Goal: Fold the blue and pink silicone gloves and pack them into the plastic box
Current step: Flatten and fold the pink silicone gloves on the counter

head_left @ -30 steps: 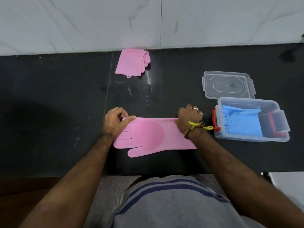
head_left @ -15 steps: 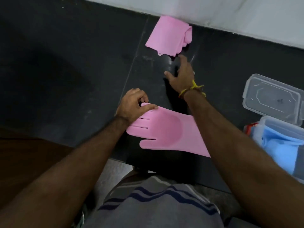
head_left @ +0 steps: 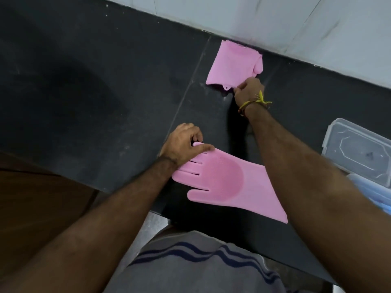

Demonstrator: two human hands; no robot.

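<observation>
Head view, looking down on a dark stone counter (head_left: 105, 85) that meets a pale tiled wall (head_left: 317, 28) at the far edge.

Left hand (head_left: 184, 144): fingers curled round the fingertips of the flat pink glove (head_left: 224, 182), the thumb pressed across the top of them. This glove lies palm-up and unfolded near the front edge of the counter — its darker textured palm patch faces the camera and its cuff runs rightward under the right forearm, which hides part of it.

Right hand (head_left: 248, 88): reached out to the back of the counter, fingers bent and pinching the near corner of the folded pink glove (head_left: 232, 64). That glove sits just beside the wall, folded into a rough square, with short bristles showing along its far edge and its finger ends bunched at the right side. A yellow thread band (head_left: 257, 102) is tied round the right wrist.

At the right border lies the clear plastic lid (head_left: 359, 153), flat on the counter. Just in front of it a cut-off corner of the plastic box (head_left: 372, 191) shows, with blue material visible through its wall; the frame edge hides how that material lies.

Bottom centre: the person's grey shirt with dark stripes (head_left: 190, 265) — it overlaps the counter's front edge.
</observation>
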